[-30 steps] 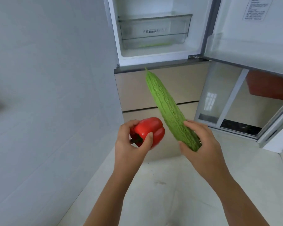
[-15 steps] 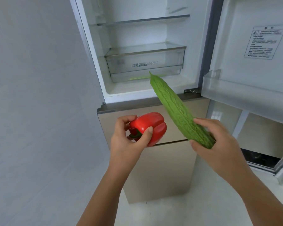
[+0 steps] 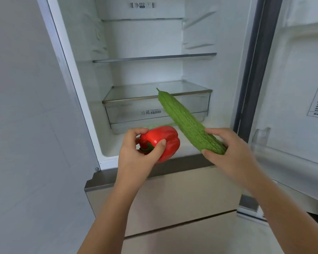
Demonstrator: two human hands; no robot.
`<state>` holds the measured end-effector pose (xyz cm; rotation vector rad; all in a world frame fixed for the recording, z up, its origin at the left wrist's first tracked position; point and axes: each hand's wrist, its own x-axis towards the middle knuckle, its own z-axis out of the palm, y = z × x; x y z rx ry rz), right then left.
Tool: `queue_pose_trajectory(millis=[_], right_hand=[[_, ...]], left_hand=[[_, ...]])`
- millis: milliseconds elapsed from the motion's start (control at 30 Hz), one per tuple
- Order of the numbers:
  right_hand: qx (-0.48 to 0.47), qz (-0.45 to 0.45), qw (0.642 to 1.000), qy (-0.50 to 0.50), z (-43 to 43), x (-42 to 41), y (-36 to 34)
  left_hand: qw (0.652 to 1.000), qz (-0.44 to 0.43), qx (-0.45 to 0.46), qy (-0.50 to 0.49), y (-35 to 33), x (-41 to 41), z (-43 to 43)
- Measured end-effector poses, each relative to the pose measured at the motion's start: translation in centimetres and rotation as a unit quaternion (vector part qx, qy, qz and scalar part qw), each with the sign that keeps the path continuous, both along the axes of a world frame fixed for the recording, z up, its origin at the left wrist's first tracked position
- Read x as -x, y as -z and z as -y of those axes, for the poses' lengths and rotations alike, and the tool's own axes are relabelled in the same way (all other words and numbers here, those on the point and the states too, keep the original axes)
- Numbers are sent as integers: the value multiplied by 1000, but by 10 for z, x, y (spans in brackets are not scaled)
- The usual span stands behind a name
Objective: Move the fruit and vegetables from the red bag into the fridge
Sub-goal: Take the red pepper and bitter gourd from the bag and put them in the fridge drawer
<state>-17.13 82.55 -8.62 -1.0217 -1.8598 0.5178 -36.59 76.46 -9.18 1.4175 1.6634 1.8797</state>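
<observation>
Both forearms are raised before the open fridge [image 3: 77, 74]. A red bell pepper [image 3: 165, 140] is gripped by the left hand [image 3: 136, 154], and a bitter gourd [image 3: 187, 123], angled toward the crisper drawer [image 3: 136, 110], by the right hand [image 3: 233, 154].

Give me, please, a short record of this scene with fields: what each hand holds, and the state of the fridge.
left hand: grips the red bell pepper, stem end toward the palm
right hand: grips the bitter gourd by its lower end, tip pointing up into the fridge
door: open, swung to the right
crisper drawer: clear plastic, pushed in
progress: both vegetables in the hands, not yet set down inside
</observation>
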Motion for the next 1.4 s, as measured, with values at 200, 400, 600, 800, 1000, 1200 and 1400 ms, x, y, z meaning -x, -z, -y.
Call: queue_pose_trajectory(millis=[200,400,600,800,1000,1200,1400], right_hand=[[-28,29,999,-17,-68,42,-30],[-37,52,997,-32,-132,75,-53],[-41,65,996,-49,-196,101,-73],[-39,70,995,-64,-248,125,-92],[-29,90,992,-89,-282,153,-99],[-7,109,987,-115,-308,178,-95],[-14,102,988,-117,-324,188,-91]], left_hand=[[1000,-19,-23,-6,-22,33,-62],[997,-28,-58,-40,-45,57,-109],[993,-44,-77,-77,-71,78,-150],[987,-106,-65,-101,-87,97,-202],[977,-176,-58,-107,-100,110,-233],[965,-250,-13,-80,-111,126,-256],[944,-319,50,-73,-119,139,-276]])
